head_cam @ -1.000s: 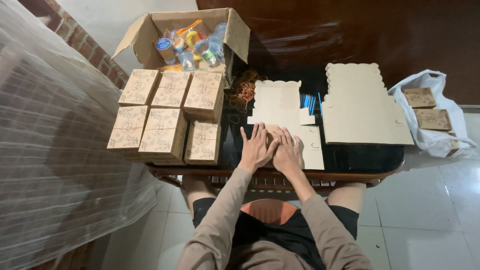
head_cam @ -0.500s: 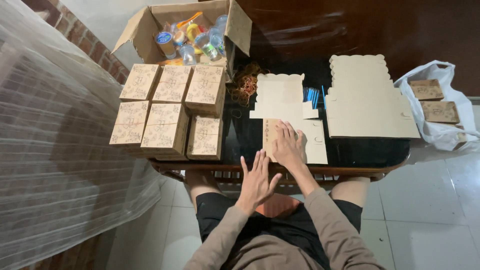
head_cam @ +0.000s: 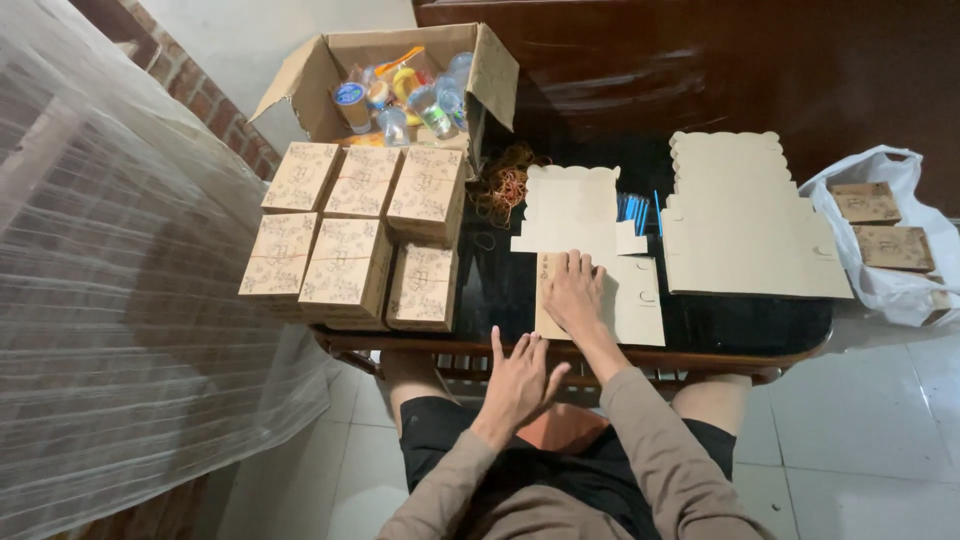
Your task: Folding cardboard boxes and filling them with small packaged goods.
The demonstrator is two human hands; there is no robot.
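Pressing right hand (head_cam: pixel 572 292) on flat cardboard blank (head_cam: pixel 590 240).

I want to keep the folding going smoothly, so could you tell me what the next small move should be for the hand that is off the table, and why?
Probably bring the left hand forward onto the flat box blank. The right hand alone presses that blank flat on the table, while the left hovers open at the table's near edge, holding nothing; lifting a flap likely needs both hands.

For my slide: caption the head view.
Right hand flat on a box blank; left hand at the table edge.
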